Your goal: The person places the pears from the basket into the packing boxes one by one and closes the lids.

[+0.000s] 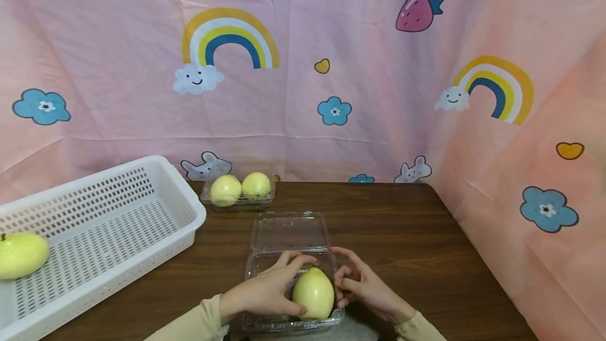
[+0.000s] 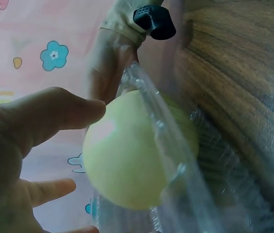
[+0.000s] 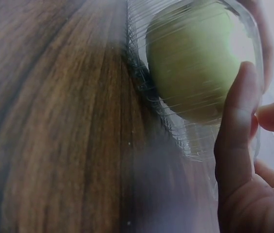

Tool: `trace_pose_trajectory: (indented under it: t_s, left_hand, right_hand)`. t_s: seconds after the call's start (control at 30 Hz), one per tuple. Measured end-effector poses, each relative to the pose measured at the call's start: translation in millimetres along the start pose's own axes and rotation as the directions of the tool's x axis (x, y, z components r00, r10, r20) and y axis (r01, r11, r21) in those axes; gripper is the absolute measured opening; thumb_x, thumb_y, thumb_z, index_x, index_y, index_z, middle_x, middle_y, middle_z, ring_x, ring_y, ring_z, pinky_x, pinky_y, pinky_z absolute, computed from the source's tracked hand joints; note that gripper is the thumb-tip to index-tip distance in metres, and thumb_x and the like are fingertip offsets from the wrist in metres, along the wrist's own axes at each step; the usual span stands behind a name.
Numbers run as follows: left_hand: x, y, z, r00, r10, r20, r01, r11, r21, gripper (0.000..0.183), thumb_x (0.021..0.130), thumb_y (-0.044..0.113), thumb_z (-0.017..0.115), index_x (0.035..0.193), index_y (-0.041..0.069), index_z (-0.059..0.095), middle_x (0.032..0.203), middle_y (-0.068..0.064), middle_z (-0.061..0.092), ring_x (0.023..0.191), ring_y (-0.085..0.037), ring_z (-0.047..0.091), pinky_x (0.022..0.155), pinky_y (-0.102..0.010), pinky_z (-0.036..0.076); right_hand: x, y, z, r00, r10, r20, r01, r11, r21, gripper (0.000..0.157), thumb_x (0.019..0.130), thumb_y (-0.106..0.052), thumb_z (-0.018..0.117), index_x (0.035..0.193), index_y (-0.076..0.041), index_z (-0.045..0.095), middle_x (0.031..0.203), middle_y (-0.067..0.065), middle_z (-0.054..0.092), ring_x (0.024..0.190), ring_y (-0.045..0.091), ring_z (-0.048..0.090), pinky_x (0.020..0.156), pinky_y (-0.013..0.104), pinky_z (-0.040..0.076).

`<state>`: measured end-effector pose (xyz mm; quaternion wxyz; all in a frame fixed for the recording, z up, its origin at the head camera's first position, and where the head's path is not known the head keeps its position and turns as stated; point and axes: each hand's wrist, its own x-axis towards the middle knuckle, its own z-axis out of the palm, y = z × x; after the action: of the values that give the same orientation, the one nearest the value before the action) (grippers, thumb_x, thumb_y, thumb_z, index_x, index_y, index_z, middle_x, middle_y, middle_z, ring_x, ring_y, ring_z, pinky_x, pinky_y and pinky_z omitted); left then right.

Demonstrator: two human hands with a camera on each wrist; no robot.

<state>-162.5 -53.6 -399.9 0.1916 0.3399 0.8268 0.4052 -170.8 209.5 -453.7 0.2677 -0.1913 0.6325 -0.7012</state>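
A pale yellow-green pear [image 1: 313,294] sits in the right part of an open clear plastic clamshell container [image 1: 270,325], whose lid [image 1: 290,231] lies folded back. My left hand [image 1: 267,288] spreads round the pear, thumb at its near side and fingers past its far side. In the left wrist view the thumb [image 2: 74,112] reaches the pear's edge, while the other visible fingers stand apart from it. At the container's right wall, my right hand [image 1: 362,284] pinches the rim; the right wrist view shows one finger [image 3: 239,116] flat along the outer wall.
To the left stands a white perforated plastic basket [image 1: 177,193] with another pear [image 1: 21,256] in it. A second clear container [image 1: 246,204] holding two pears [image 1: 225,190] is at the table's back edge. Patterned pink cloth [image 1: 303,162] hangs behind the dark wooden table [image 1: 402,225].
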Motion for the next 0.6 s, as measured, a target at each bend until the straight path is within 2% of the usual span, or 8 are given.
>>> trace_pose_trajectory:
  t_s: [0.2, 0.43, 0.5, 0.6]
  left_hand:
    - [-4.1, -0.1, -10.1, 1.0, 0.006, -0.026, -0.006, 1.0, -0.004, 0.077, 0.081, 0.022, 0.079, 0.145, 0.01, 0.037, 0.138, -0.019, 0.031, 0.109, -0.036, 0.05, 0.078, -0.04, 0.048]
    - [-11.0, -3.4, -18.3, 0.998, 0.013, -0.062, -0.013, 1.0, 0.012, 0.075, 0.083, 0.024, 0.078, 0.144, 0.008, 0.038, 0.135, -0.017, 0.035, 0.092, -0.023, 0.049, 0.068, -0.03, 0.046]
    - [-13.6, -4.5, -21.6, 0.997, 0.021, -0.074, -0.02, 1.0, 0.008, 0.075, 0.082, 0.023, 0.078, 0.144, 0.007, 0.038, 0.134, -0.019, 0.036, 0.09, -0.023, 0.05, 0.066, -0.029, 0.046]
    - [-17.8, -5.1, -28.0, 0.996, 0.028, -0.084, -0.028, 1.0, 0.003, 0.074, 0.083, 0.022, 0.077, 0.144, 0.007, 0.038, 0.133, -0.021, 0.036, 0.097, -0.029, 0.052, 0.069, -0.03, 0.049]
  right_hand:
    - [-1, 0, 0.4, 1.0, 0.009, -0.01, -0.009, 1.0, 0.002, 0.064, 0.098, -0.001, 0.051, 0.151, -0.006, 0.016, 0.092, 0.007, 0.052, 0.072, 0.015, 0.058, 0.063, 0.029, 0.054]
    - [-1, 1, -0.3, 1.0, 0.008, -0.015, -0.008, 1.0, 0.001, 0.064, 0.097, -0.001, 0.051, 0.151, -0.007, 0.017, 0.092, 0.007, 0.052, 0.071, 0.015, 0.057, 0.063, 0.03, 0.055]
    - [-1, 1, -0.4, 1.0, 0.007, -0.015, -0.007, 1.0, -0.004, 0.064, 0.098, -0.001, 0.052, 0.151, -0.007, 0.017, 0.092, 0.007, 0.051, 0.071, 0.015, 0.058, 0.063, 0.03, 0.055]
    - [0, 1, -0.1, 1.0, 0.011, -0.019, -0.011, 1.0, -0.007, 0.064, 0.098, -0.002, 0.052, 0.151, -0.007, 0.017, 0.093, 0.008, 0.052, 0.072, 0.016, 0.058, 0.063, 0.03, 0.055]
